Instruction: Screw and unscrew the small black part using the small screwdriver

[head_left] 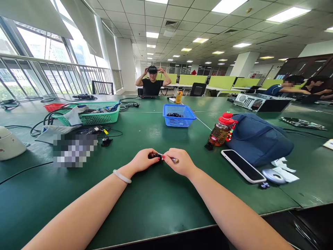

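Note:
Both my hands rest on the green table (156, 201), close together at its middle. My left hand (143, 160) is closed around a small dark object (154, 155), which I cannot make out in detail. My right hand (182, 162) is closed on a thin screwdriver (170, 159) with a brownish handle end that sticks out to the right. The tool's tip points left into the dark object. A pale bangle (121, 176) circles my left wrist.
A blue basket (179, 115) stands ahead, a green basket (90, 114) with cables at the left. To the right are a phone (243, 166), a red-capped bottle (221, 131) and a dark blue bag (257, 139). One person sits across the table; others sit at far right.

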A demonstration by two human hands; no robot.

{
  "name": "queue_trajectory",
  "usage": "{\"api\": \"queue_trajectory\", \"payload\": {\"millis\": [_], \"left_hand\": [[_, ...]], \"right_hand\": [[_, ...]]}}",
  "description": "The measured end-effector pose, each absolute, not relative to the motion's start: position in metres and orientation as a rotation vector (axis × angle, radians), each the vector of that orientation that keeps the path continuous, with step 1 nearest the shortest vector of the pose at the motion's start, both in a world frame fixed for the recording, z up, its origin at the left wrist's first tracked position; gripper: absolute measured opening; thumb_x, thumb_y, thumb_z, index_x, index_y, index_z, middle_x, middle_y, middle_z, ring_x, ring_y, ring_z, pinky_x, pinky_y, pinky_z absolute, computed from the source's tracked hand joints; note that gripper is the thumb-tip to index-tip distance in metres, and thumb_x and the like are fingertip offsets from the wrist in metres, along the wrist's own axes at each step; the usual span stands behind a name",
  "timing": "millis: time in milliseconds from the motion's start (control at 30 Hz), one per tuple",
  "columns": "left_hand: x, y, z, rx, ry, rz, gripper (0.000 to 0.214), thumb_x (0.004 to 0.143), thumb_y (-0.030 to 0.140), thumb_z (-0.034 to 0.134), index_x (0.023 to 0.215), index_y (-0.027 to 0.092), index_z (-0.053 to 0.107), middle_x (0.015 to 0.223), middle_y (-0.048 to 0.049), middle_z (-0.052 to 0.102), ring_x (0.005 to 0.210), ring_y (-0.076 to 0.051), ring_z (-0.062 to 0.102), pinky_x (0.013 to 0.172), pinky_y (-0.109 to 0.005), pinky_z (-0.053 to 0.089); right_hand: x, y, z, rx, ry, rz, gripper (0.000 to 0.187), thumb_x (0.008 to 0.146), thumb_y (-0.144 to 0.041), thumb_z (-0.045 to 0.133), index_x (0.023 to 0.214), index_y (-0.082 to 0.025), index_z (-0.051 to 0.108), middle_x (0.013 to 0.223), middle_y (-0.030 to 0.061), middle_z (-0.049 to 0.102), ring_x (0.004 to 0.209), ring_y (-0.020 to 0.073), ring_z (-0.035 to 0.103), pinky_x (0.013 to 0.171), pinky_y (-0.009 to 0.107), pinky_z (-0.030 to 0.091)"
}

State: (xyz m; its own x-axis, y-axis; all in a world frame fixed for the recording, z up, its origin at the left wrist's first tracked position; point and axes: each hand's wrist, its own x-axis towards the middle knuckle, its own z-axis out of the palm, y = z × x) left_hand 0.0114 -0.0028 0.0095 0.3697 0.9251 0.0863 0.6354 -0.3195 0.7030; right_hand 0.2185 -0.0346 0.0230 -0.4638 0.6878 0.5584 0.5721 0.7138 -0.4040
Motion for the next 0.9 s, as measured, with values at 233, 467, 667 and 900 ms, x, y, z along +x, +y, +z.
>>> {"api": "queue_trajectory", "payload": {"millis": [233,467,667,900], "left_hand": [[0.012,-0.003,0.010,2.032,1.315,0.674,0.032,0.073,0.044,0.063,0.093,0.021,0.071,0.088,-0.0028,0.071,0.080,-0.019,0.061,0.075,-0.031,0.047],[0.012,-0.006,0.013,2.059,1.348,0.651,0.034,0.074,0.048,0.062,0.093,0.021,0.069,0.087,-0.0027,0.070,0.079,-0.019,0.061,0.072,-0.031,0.045],[0.011,-0.006,0.013,2.055,1.375,0.650,0.035,0.075,0.051,0.061,0.091,0.021,0.067,0.084,-0.0020,0.068,0.076,-0.019,0.059,0.069,-0.031,0.044],[0.010,-0.003,0.011,2.002,1.342,0.646,0.035,0.074,0.049,0.062,0.092,0.020,0.066,0.087,-0.0030,0.069,0.079,-0.019,0.060,0.073,-0.032,0.046]], "right_hand": [[0.214,-0.040,0.024,-0.738,-2.434,-0.195,0.038,0.095,-0.033,0.045,0.065,-0.020,0.063,0.061,0.0001,0.051,0.055,0.0111,0.042,0.054,0.026,0.026],[0.219,-0.033,0.024,-0.930,-2.092,0.316,0.017,0.089,-0.032,0.053,0.084,-0.021,0.066,0.063,-0.0027,0.057,0.056,0.0099,0.048,0.057,0.023,0.036],[0.221,-0.027,0.025,-0.999,-1.811,0.595,0.018,0.081,-0.037,0.063,0.073,-0.020,0.060,0.058,-0.0044,0.052,0.051,0.0088,0.043,0.050,0.022,0.035],[0.218,-0.030,0.025,-0.983,-1.865,0.562,0.020,0.081,-0.037,0.063,0.071,-0.020,0.061,0.061,-0.0024,0.057,0.056,0.0105,0.049,0.052,0.022,0.038]]}}
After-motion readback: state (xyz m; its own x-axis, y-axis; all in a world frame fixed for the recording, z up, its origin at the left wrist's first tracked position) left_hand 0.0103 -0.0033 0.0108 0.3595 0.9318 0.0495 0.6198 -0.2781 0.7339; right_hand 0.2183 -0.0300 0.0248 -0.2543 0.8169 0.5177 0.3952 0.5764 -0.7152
